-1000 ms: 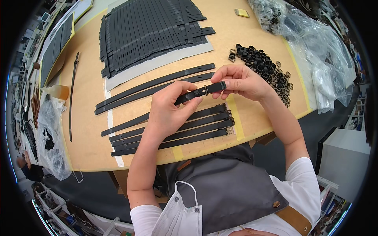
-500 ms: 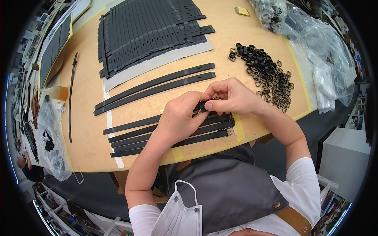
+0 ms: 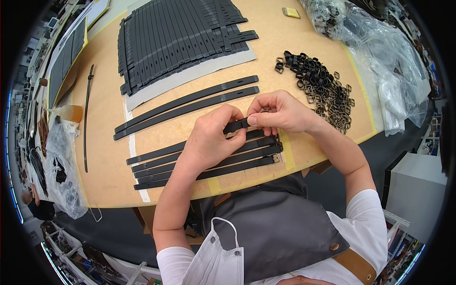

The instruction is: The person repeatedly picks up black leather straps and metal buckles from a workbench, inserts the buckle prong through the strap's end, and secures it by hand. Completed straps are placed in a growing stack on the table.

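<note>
Between my hands is a black leather strap [image 3: 233,127], its end raised above the table. My left hand [image 3: 209,135] grips it with thumb and fingers curled around it. Close by, my right hand [image 3: 281,113] pinches the end, thumb pressed near a small black band round the strap. A bit of metal, seemingly a buckle, shows among the right fingers, mostly hidden. Under and beside my hands lie several black straps [image 3: 156,181] side by side, some with a metal buckle [image 3: 275,159] at the right end. Just beyond rest two straps [image 3: 190,108] without buckles.
A large stack of black straps [image 3: 166,42] lies on grey sheeting at the back. To the right is a pile of metal buckles [image 3: 327,102] and black loops [image 3: 308,66]. Clear plastic bags [image 3: 380,57] cover the right edge; a bottle of amber liquid [image 3: 72,113] stands left.
My left hand has slid slightly left along the strap, baring more of it between my hands. My right hand still pinches the end, a little higher.
</note>
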A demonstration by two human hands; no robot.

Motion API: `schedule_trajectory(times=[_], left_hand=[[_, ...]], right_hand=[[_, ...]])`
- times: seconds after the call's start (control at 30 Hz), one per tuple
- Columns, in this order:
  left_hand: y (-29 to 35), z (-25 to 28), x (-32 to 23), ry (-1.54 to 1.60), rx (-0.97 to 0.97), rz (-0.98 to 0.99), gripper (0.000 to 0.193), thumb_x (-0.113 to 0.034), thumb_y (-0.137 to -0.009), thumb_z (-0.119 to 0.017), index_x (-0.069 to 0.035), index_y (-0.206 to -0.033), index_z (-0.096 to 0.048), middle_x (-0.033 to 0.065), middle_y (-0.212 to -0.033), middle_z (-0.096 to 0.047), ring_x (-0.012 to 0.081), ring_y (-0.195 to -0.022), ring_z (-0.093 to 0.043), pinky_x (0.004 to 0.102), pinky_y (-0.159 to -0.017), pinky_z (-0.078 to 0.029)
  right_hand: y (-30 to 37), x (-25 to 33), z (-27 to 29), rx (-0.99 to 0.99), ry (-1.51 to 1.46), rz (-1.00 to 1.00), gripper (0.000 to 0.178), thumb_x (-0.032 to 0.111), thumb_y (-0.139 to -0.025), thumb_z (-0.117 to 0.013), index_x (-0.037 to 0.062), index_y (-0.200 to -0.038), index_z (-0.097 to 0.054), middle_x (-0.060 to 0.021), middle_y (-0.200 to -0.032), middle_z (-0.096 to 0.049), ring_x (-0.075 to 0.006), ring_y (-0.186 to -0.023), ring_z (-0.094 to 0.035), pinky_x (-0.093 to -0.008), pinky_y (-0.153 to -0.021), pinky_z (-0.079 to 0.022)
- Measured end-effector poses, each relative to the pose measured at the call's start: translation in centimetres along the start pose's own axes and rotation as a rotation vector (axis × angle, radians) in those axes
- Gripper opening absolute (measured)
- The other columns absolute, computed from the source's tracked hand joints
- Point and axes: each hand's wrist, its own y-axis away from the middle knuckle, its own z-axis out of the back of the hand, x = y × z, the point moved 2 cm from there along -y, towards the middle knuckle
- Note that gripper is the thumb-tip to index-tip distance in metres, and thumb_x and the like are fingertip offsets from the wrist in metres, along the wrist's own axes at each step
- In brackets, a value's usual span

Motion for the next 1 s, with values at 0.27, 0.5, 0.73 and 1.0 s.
schedule_trajectory(times=[0.27, 0.5, 0.73, 1.0], left_hand=[[-0.01, -0.35, 0.31, -0.006, 0.000, 0.002, 0.022, 0.001, -0.079, -0.080, -0.001, -0.095, -0.066, 0.0064, -0.083, -0.068, 0.0133, -0.071, -0.065, 0.0270, -0.062, -0.054], [0.00, -0.43, 0.27, -0.016, 0.004, -0.001, 0.021, 0.002, -0.080, -0.080, 0.000, -0.095, -0.066, 0.0076, -0.083, -0.068, 0.0142, -0.072, -0.066, 0.0275, -0.063, -0.055], [0.03, -0.55, 0.33, -0.013, 0.015, 0.013, 0.022, 0.001, -0.080, -0.081, 0.001, -0.096, -0.066, 0.0083, -0.083, -0.069, 0.0138, -0.072, -0.068, 0.0270, -0.063, -0.056], [0.03, -0.59, 0.37, -0.027, 0.023, -0.005, 0.022, 0.002, -0.080, -0.080, 0.001, -0.096, -0.066, 0.0085, -0.084, -0.070, 0.0135, -0.073, -0.069, 0.0268, -0.064, -0.056]], right_hand=[[-0.08, -0.23, 0.06, 0.001, 0.000, -0.007, 0.024, 0.026, -0.098, -0.077, 0.0031, -0.102, -0.073, 0.0016, -0.083, -0.070, -0.0036, -0.064, -0.062, -0.0190, -0.055, -0.049], [-0.05, -0.11, -0.07, -0.009, 0.005, 0.000, 0.024, 0.026, -0.098, -0.077, 0.0027, -0.100, -0.072, 0.0019, -0.081, -0.069, -0.0031, -0.063, -0.061, -0.0190, -0.055, -0.048], [0.01, -0.02, -0.19, -0.022, 0.014, 0.003, 0.024, 0.025, -0.098, -0.077, 0.0023, -0.099, -0.072, 0.0016, -0.080, -0.069, -0.0030, -0.063, -0.061, -0.0189, -0.054, -0.048], [-0.25, -0.41, -0.32, -0.039, 0.019, 0.025, 0.019, 0.022, -0.097, -0.077, 0.0028, -0.096, -0.072, 0.0017, -0.080, -0.068, -0.0030, -0.063, -0.058, -0.0200, -0.055, -0.045]])
